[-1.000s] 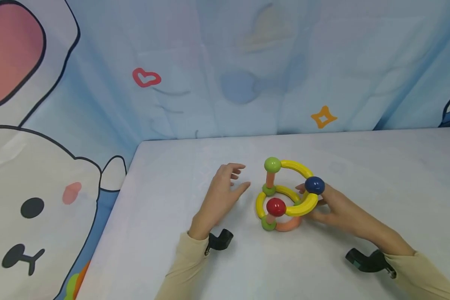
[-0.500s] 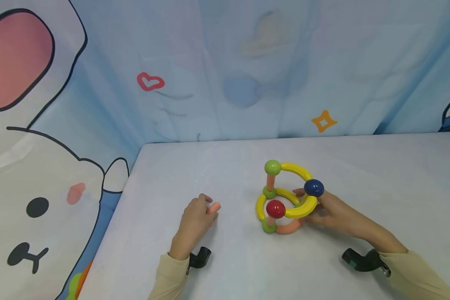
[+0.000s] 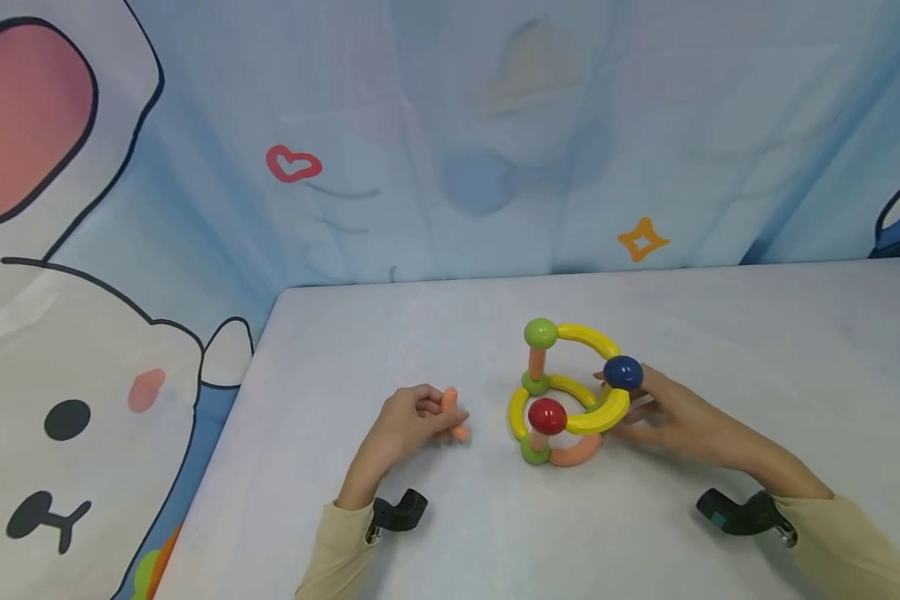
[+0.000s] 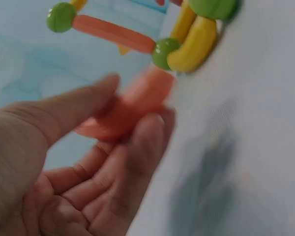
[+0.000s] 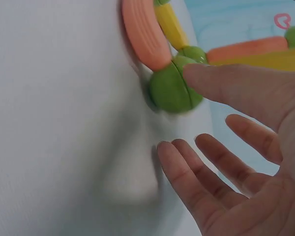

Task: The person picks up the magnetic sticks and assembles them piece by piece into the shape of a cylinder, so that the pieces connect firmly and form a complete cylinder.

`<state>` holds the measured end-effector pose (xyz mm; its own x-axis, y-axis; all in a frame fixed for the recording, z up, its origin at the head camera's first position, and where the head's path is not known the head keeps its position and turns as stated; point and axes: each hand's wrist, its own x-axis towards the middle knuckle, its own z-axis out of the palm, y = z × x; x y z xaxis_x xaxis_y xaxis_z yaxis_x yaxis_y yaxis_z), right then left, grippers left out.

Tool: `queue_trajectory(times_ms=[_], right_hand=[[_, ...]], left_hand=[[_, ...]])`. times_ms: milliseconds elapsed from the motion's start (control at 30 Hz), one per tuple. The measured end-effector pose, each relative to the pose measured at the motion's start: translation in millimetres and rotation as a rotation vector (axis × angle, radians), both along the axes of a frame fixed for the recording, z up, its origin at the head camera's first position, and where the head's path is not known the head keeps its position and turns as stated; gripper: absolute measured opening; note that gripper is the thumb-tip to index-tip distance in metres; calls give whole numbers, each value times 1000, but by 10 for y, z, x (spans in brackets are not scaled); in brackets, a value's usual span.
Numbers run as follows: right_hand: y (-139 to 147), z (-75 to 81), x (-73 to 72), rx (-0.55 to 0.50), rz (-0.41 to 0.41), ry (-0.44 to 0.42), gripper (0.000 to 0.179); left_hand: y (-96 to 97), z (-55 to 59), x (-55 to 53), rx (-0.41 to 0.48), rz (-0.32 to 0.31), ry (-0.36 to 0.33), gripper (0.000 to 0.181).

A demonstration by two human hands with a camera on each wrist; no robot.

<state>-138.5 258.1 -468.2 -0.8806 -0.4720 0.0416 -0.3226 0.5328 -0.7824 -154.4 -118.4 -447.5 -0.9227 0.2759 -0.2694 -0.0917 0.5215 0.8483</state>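
Left of the toy structure, my left hand [image 3: 401, 421] pinches a short orange rod [image 3: 449, 402] between thumb and fingers. Blurred in the left wrist view, this orange rod [image 4: 137, 101] looks curved. The ball-and-rod toy structure [image 3: 603, 414] stands on the table, with a lower ring of yellow and orange curved rods, orange uprights and an upper yellow arc. A red ball [image 3: 547, 416], a blue ball [image 3: 622, 372] and a light green ball [image 3: 542, 333] join its upper part. My right hand [image 3: 682, 421] is at its right side, thumb at a lower green ball [image 5: 169, 88], other fingers extended and apart from it.
A white-covered table [image 3: 390, 333] carries the structure. Behind it hangs a light blue printed curtain [image 3: 420, 208], with a large cartoon animal at the left. Black wrist cameras sit on both forearms, the left camera [image 3: 401, 510] and the right camera [image 3: 742, 511].
My left hand went from open beside the structure down and left, took hold of the orange rod, then turned and moved slightly right with it. The right hand and structure stay nearly still.
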Motion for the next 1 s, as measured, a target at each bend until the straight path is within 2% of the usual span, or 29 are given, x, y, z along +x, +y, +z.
queue_trajectory(times_ms=[133,233,433,500,633,833,1000], right_hand=[[105,54,-10,2,-9,24,61],[193,130,-35,15,-22,65,55],[308,412,-143,36,-102,124,44],[300,541,-193,47,-117,140,41],[171,826,-326,55,-96,168,38],[-132,1206,-501,46,24,132,35],[-336,1377,-609,58,132,103,35]], left_hand=[[90,64,-31,240,-26,-47,34],[182,128,-47,384,-43,-61,35],[408,269,-33,577,-44,-65,24],[476,305,-25,614,-39,-75,24],[573,353,-27,641,-19,-101,26],[651,379,-46,620,4,-141,23],[679,375,-37,614,-3,-175,26]])
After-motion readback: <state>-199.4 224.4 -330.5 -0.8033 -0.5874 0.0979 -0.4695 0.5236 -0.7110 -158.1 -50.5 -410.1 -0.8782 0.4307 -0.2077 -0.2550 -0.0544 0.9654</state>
